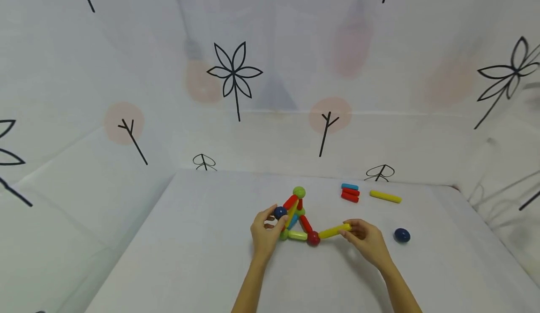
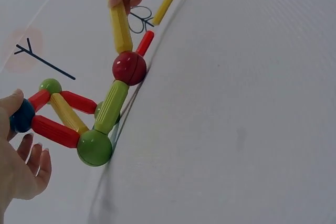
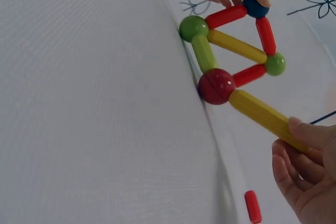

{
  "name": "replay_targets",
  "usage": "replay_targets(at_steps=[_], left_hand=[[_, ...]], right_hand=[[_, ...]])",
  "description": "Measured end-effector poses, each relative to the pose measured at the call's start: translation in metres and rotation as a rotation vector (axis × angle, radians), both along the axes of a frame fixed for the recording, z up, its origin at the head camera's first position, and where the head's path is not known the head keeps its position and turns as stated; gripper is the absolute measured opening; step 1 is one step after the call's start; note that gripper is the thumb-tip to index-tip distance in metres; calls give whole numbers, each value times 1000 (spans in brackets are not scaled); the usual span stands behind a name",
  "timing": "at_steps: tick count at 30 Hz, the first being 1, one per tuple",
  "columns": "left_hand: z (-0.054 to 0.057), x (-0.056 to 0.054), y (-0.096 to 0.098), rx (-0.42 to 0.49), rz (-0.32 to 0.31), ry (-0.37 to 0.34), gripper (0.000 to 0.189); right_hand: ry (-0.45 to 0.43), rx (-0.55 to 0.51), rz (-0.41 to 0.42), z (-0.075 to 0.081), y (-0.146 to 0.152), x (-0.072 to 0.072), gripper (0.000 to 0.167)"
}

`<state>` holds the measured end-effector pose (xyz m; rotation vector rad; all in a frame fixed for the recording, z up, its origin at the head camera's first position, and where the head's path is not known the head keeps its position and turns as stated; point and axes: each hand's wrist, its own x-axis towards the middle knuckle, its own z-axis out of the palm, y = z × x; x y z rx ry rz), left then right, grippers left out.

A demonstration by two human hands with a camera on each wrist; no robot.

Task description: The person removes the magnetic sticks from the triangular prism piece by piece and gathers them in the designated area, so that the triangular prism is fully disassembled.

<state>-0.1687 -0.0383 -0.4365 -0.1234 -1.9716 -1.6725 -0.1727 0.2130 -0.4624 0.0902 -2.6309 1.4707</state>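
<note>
At the left, my left hand (image 1: pixel 266 235) pinches a glossy dark blue ball (image 1: pixel 280 212) between thumb and finger, above the white table (image 1: pixel 190 257); its other fingers curve loosely. If I twisted this ball, the red rods meeting it would probably come loose, since the rods seem only to touch the balls end-on.

Just right of my thumb is the body of a frame of smooth, plastic-looking balls and rods. A light green ball (image 1: pixel 283 234) sits low, a lime green ball (image 1: pixel 299 192) stands at the top, and a slanting yellow rod (image 1: pixel 291 213) links them. Were my left pinch to slacken, I judge this leaning part could sag or fold.

Next, a short light green rod (image 1: pixel 297 235) runs from the low ball to a shiny dark red ball (image 1: pixel 313 238). A long yellow rod (image 1: pixel 334 231) touches the red ball, and my right hand (image 1: pixel 369 242) pinches its other end with thumb and fingers. Being long, it could act as a lever: too much push might roll the red ball or break the joint.

Toward the back lie two short red rods (image 1: pixel 350 197). Far right, a loose navy ball (image 1: pixel 401 235) could roll if my wrist nudged it.
</note>
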Motion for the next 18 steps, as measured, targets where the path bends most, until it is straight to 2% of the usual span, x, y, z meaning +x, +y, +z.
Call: replay_targets(at_steps=[5, 7, 8, 10, 13, 15, 18], left_hand=[[-1, 2, 6, 75, 183, 59, 25], [-2, 3, 8, 102, 207, 53, 20], [-3, 3, 8, 92, 195, 40, 17], [-15, -1, 8, 30, 129, -1, 13], [-34, -8, 6, -142, -35, -119, 17], [-49, -13, 6, -259, -124, -170, 25], [-55, -13, 7, -362, -191, -201, 32]], right_hand=[[-33, 13, 2, -9, -7, 2, 29], [-46, 4, 7, -13, -12, 2, 28], [-42, -3, 9, -15, -15, 3, 27], [-34, -20, 5, -17, -20, 3, 27], [-8, -34, 6, -18, -26, 2, 24], [-4, -29, 14, -18, -29, 2, 24], [-3, -21, 18, -19, -31, 1, 23]])
